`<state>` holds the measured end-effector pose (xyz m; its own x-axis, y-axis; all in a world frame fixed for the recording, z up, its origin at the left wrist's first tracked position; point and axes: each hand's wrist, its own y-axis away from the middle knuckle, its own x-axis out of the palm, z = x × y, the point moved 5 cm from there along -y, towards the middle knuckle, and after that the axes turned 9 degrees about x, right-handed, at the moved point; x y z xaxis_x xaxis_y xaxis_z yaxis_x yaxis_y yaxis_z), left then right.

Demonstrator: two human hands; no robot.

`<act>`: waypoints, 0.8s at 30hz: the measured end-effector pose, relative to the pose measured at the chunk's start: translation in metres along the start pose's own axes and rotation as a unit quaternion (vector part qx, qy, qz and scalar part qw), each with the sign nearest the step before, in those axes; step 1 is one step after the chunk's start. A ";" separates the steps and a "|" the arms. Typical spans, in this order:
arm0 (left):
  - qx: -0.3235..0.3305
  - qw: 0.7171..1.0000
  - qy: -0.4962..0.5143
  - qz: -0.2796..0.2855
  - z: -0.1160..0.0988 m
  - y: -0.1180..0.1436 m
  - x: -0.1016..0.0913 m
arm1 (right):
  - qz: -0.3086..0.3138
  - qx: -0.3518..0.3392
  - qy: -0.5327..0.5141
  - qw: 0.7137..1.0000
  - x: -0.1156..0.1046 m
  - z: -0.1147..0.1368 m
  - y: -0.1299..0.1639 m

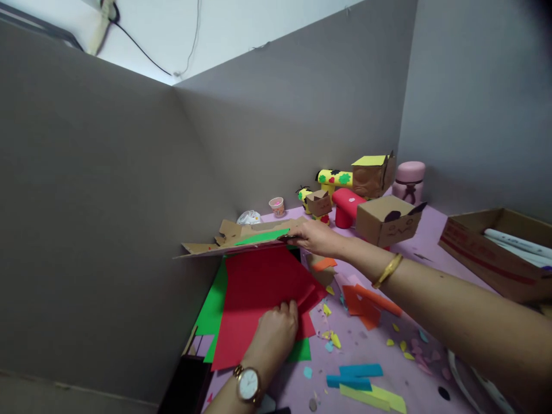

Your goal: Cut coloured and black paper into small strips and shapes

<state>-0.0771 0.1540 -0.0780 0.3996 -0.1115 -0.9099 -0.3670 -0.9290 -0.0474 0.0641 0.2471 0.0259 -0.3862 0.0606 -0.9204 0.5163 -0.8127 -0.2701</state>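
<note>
Right hand (317, 237) pinching the near edge of a stack of cardboard pieces (241, 236), thumb and fingers closed on it, holding the stack lifted and roughly level above the paper pile. A green sheet (261, 236) lying on top of that cardboard, right by the fingertips. Gold bangle (387, 270) on that wrist.

Left hand (276, 330) lower down, fingers curled and pressed onto red paper sheets (259, 293), gripping their near right corner, a few sheets fanned out there. More green paper (212, 310) poking out under the red, off to the left of this hand. Watch (249, 384) on the left wrist.

Scattered between and right of the two hands: orange scraps (366, 305), tiny yellow bits, and blue and yellow strips (366, 385) just right of the left wrist, all on a pink tabletop (379, 351).

Beyond the right hand: little cardboard box figures (388, 221), a red tube (347, 206), a yellow roll with spots (334, 178), a small pink cup (276, 206). Far right of the right arm, an open cardboard box (487, 253) with white tubes in it.
</note>
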 end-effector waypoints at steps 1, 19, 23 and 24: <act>-0.008 1.000 -0.002 -0.004 0.005 0.004 -0.005 | -0.001 0.003 0.000 1.000 -0.001 -0.001 0.000; 0.188 0.981 -0.031 0.041 -0.038 -0.072 0.009 | 0.000 0.016 0.003 1.000 -0.005 -0.004 0.002; 0.208 0.975 -0.044 0.060 -0.025 -0.078 0.004 | 0.000 0.019 -0.007 1.000 -0.005 -0.004 0.003; 0.209 0.974 -0.050 0.065 -0.021 -0.077 0.000 | -0.001 0.019 -0.010 1.000 -0.005 -0.004 0.004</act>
<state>-0.0312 0.2182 -0.0657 0.2507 -0.1654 -0.9538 -0.7277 -0.6820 -0.0730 0.0710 0.2463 0.0282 -0.4027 0.0518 -0.9139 0.4855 -0.8343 -0.2613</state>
